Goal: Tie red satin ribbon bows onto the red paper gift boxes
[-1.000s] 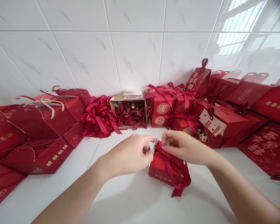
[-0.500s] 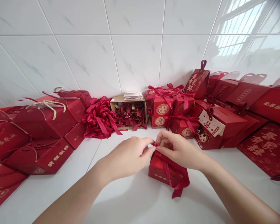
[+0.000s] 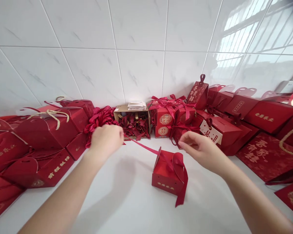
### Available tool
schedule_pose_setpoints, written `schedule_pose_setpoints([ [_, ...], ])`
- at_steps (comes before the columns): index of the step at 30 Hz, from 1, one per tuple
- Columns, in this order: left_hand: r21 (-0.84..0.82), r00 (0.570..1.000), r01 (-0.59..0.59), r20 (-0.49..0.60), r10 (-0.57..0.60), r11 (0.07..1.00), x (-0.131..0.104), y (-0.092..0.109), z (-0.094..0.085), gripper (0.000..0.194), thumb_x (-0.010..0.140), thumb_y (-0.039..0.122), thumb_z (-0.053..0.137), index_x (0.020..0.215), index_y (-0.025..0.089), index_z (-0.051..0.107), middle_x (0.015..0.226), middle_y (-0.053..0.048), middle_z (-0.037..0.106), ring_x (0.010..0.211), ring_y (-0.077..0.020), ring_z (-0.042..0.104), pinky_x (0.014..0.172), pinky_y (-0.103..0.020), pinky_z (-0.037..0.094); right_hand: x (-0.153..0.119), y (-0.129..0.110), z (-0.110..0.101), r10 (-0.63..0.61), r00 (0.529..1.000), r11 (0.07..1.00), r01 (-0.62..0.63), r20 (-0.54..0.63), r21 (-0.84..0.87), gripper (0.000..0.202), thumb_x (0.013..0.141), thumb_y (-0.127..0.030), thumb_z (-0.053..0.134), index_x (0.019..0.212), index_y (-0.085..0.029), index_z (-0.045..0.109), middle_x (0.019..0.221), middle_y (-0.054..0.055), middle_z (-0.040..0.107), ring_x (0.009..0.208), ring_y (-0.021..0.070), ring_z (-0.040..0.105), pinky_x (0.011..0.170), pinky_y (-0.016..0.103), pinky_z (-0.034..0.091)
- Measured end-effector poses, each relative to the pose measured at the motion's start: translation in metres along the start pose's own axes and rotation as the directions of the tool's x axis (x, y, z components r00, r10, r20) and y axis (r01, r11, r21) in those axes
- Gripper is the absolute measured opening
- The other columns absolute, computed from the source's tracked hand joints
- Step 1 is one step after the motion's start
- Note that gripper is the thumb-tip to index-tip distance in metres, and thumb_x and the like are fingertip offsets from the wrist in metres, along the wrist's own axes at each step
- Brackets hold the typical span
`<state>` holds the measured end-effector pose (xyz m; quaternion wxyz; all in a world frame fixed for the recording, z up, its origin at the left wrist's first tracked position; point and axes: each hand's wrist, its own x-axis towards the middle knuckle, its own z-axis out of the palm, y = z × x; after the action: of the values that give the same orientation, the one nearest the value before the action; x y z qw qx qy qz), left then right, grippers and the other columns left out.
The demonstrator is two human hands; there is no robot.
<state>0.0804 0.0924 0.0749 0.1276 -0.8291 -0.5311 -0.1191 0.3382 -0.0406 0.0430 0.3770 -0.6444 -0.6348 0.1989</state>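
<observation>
A small red gift box [image 3: 168, 175] with gold characters stands on the white table [image 3: 127, 208] between my hands. My left hand [image 3: 106, 139], slightly blurred, is closed on a red ribbon [image 3: 146, 148] pulled taut from the top of the box toward the left. The ribbon's other end hangs down the box's right side to the table. My right hand [image 3: 195, 146] is raised to the upper right of the box, fingers curled and apart, with nothing visible between them.
Behind are a heap of red ribbons [image 3: 104, 115], a cardboard box [image 3: 150, 122] of small red pieces and stacked ribbon-tied boxes [image 3: 164, 118]. Larger red boxes crowd the left [image 3: 48, 125] and right [image 3: 266, 112] sides. A white tiled wall [image 3: 139, 74] stands at the back.
My hands were together over the box. The left has moved far left, drawing the ribbon out straight; the right has moved off to the right, away from the ribbon. The view has also shifted.
</observation>
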Motion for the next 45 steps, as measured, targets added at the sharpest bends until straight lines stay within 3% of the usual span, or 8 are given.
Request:
schedule_pose_setpoints([
  [4,-0.039,0.966,-0.025,-0.259,0.014,0.999,0.006,-0.014,0.001,0.025,0.079,0.023,0.047,0.092,0.016,0.068,0.096,-0.018,0.070,0.096,-0.0379,0.060,0.080,-0.048,0.043,-0.025,0.036,-0.005,0.126,0.991,0.992,-0.125,0.048,-0.031,0.033,0.087,-0.052,0.050,0.077,-0.021,0.056,0.081,0.004,0.062,0.074,0.0192,0.057,0.068,0.034,0.048],
  [6,-0.437,0.983,-0.133,-0.170,0.063,0.890,0.001,0.005,0.014,0.028,0.084,0.031,0.047,0.105,0.019,0.061,0.109,-0.012,0.066,0.104,-0.0315,0.058,0.088,-0.044,0.042,-0.034,0.054,0.007,0.155,0.988,0.983,-0.157,0.028,0.096,0.035,0.085,-0.056,0.051,0.083,-0.021,0.056,0.090,0.005,0.062,0.081,0.0197,0.058,0.073,0.034,0.048],
  [9,-0.862,0.950,-0.046,0.119,0.290,0.505,-0.013,0.046,0.043,0.028,0.085,0.047,0.049,0.095,0.022,0.056,0.101,-0.005,0.063,0.097,-0.0225,0.057,0.086,-0.034,0.043,-0.038,0.071,0.029,0.159,0.986,0.932,-0.167,0.051,0.321,0.039,0.085,-0.059,0.050,0.092,-0.021,0.053,0.101,0.005,0.057,0.089,0.0195,0.057,0.077,0.033,0.048],
  [14,-0.920,0.865,0.072,0.250,0.435,0.386,-0.038,0.073,0.069,0.031,0.085,0.050,0.049,0.081,0.021,0.041,0.074,0.004,0.047,0.064,-0.0115,0.046,0.060,-0.023,0.040,-0.042,0.067,0.047,0.137,0.976,0.893,-0.197,0.171,0.405,0.042,0.082,-0.062,0.054,0.087,-0.020,0.050,0.087,0.002,0.057,0.076,0.0158,0.055,0.069,0.029,0.045],
  [25,-0.817,0.660,0.555,0.546,0.517,0.155,-0.073,0.021,0.034,0.030,0.079,0.041,0.063,0.070,0.017,0.048,0.067,0.002,0.048,0.063,-0.0121,0.047,0.062,-0.026,0.035,-0.053,0.048,0.049,0.070,0.875,0.788,-0.343,0.478,0.512,0.044,0.081,-0.057,0.061,0.068,-0.015,0.051,0.065,-0.002,0.043,0.061,0.0097,0.042,0.060,0.024,0.035],
  [29,-0.762,0.691,0.648,0.594,0.412,0.012,-0.068,0.001,0.031,0.028,0.075,0.034,0.070,0.072,0.017,0.048,0.055,0.008,0.035,0.050,-0.0070,0.033,0.053,-0.022,0.031,-0.052,0.059,0.028,0.142,0.891,0.691,-0.401,0.431,0.601,0.048,0.078,-0.055,0.065,0.064,-0.019,0.036,0.056,-0.009,0.022,0.048,0.0052,0.018,0.046,0.022,0.016],
  [38,-0.799,0.718,0.582,0.593,0.363,0.153,-0.075,-0.006,0.029,0.032,0.072,0.036,0.073,0.077,0.018,0.047,0.059,0.009,0.033,0.047,-0.0039,0.021,0.048,-0.023,0.011,-0.063,0.073,-0.002,0.222,0.957,0.964,-0.244,0.186,0.105,0.046,0.080,-0.062,0.056,0.065,-0.018,0.050,0.060,-0.004,0.029,0.054,0.0096,0.022,0.048,0.025,0.017],
  [45,-0.835,0.775,0.504,0.550,0.312,0.220,-0.072,-0.004,0.031,0.035,0.070,0.039,0.074,0.076,0.019,0.046,0.058,0.009,0.038,0.052,-0.0070,0.026,0.049,-0.023,0.017,-0.072,0.072,-0.014,0.188,0.946,0.981,-0.192,0.264,-0.012,0.040,0.083,-0.055,0.054,0.067,-0.018,0.055,0.063,-0.002,0.038,0.059,0.0120,0.032,0.051,0.026,0.028],
])
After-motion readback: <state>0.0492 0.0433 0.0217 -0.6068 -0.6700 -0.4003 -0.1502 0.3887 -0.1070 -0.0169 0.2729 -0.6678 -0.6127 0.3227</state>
